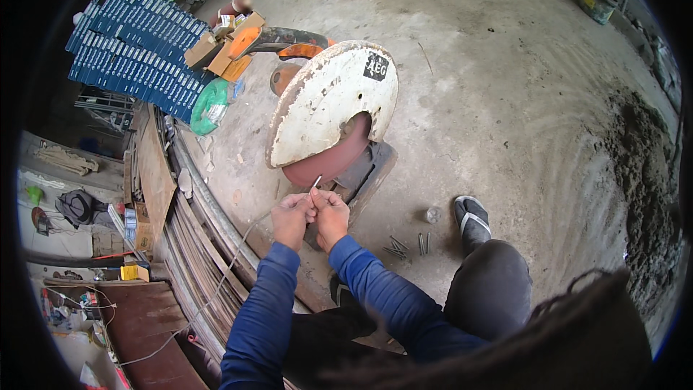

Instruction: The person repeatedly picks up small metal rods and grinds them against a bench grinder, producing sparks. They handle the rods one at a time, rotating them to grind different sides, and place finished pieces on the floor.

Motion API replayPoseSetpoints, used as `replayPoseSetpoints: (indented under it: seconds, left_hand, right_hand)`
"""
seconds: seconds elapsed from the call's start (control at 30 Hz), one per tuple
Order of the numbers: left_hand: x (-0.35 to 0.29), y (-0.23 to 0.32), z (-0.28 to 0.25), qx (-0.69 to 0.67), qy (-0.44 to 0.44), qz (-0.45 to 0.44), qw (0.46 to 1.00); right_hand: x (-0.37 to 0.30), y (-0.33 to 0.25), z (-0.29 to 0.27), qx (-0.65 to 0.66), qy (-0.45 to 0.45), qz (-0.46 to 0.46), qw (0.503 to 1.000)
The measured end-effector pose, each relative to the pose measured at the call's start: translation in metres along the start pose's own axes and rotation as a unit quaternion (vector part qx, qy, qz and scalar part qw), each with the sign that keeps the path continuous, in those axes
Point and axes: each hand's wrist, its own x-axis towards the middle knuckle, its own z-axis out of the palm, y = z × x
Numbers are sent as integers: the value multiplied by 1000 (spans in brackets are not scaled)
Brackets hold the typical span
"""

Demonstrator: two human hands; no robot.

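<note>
In front of me stands a chop saw with a large worn white blade guard [325, 94] and an orange-and-black handle [289, 42]. Below the guard shows its reddish-brown abrasive disc [328, 157]. My left hand [290, 220] and my right hand [331, 218] are closed together just below the disc's near edge. A thin metal rod [316, 182] sticks up from between their fingertips, its tip close to the disc; whether it touches the disc, I cannot tell. The saw's base [375, 170] is partly hidden by the guard. Several similar metal rods [396, 247] lie on the floor to the right.
A small clear container [433, 214] stands by my sandalled foot [472, 218]. Long pipes and bars [209, 260] run along the left. Behind them are stacked blue boxes [137, 50], open cardboard boxes [220, 54] and a green bag [209, 107]. Dark rubble [642, 159] lines the right.
</note>
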Motion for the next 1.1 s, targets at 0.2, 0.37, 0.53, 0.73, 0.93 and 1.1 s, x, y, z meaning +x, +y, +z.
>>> replayPoseSetpoints:
  seconds: [0.2,0.37,0.53,0.73,0.93,1.1]
  left_hand:
    - [-1,2,3,15,28,37,999]
    - [0,2,1,19,44,47,998]
    - [0,2,-1,3,47,43,998]
    - [1,2,0,7,49,58,997]
    - [2,-1,0,12,56,58,997]
    - [3,-3,1,4,59,56,997]
  right_hand:
    - [2,1,4,17,-4,37,999]
    - [2,2,6,38,-21,69,997]
    - [5,4,7,40,-16,103,994]
    - [9,7,7,46,-18,118,992]
    - [12,10,5,59,-13,137,989]
    - [15,12,4,69,-20,144,987]
